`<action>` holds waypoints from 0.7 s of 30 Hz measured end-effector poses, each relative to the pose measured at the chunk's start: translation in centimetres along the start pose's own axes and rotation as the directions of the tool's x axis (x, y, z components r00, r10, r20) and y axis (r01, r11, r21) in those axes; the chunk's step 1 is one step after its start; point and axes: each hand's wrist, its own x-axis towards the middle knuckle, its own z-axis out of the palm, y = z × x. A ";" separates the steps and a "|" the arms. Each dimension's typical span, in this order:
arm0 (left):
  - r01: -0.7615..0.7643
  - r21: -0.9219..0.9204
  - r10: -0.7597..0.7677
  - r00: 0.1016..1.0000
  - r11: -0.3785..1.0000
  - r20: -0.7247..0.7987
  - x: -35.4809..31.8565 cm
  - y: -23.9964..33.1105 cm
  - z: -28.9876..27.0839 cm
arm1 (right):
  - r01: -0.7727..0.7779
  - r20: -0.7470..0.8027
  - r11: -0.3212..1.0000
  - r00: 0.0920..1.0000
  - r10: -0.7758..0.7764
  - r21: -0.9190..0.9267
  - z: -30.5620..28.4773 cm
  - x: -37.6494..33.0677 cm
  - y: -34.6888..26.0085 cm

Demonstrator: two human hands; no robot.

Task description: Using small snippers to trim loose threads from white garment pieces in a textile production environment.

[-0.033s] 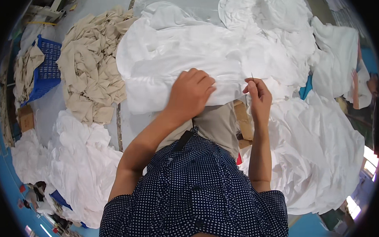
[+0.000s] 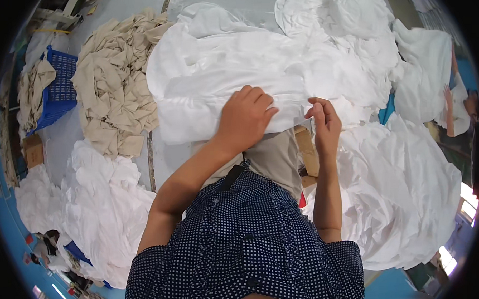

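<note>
White cloth (image 2: 199, 103) lies spread and folded over the grey table in front of me, its near edge close to my lap. My left hand (image 2: 244, 117) bears down on this edge, fingers bent over the fabric and thumb pointing right. Just off the cloth's right end, my right hand (image 2: 326, 126) is raised with thumb and forefinger close together in a pinch. A thin dark needle-like sliver shows at those fingertips in the earlier picture; at this moment it cannot be made out.
Beige cloth (image 2: 118, 82) is heaped left, beside a blue plastic basket (image 2: 61, 85). White fabric piles stand at lower left (image 2: 103, 208) and right (image 2: 401, 192). Brown cardboard (image 2: 308, 152) sits by my right leg. At the far right is another person's arm (image 2: 450, 107).
My left hand has shifted slightly right on the cloth, its thumb lifting outward. The thin sliver above my right fingertips no longer shows; that hand has barely moved.
</note>
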 end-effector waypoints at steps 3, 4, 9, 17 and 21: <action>0.158 0.045 -0.162 0.982 0.986 0.094 1.3 1.7 1.7 | 0.041 -0.024 0.998 0.999 -0.042 -0.046 1.0 -1.4 -0.1; 0.280 0.077 -0.290 0.937 0.957 0.195 1.5 2.1 2.0 | 0.071 -0.038 0.987 0.996 -0.077 -0.143 1.3 -1.9 -0.2; 0.554 -0.302 -0.475 0.828 0.776 0.298 1.7 0.8 2.8 | 0.207 -0.073 0.950 0.971 -0.229 -0.232 2.1 -2.6 0.4; 0.709 -0.565 -0.527 0.699 0.422 0.483 2.4 0.1 2.5 | 0.416 -0.047 0.849 0.890 -0.454 -0.326 2.7 -1.7 2.0; 0.730 -0.550 -0.529 0.678 0.407 0.509 2.3 0.0 2.5 | 0.438 -0.068 0.838 0.873 -0.483 -0.326 2.9 -1.4 2.1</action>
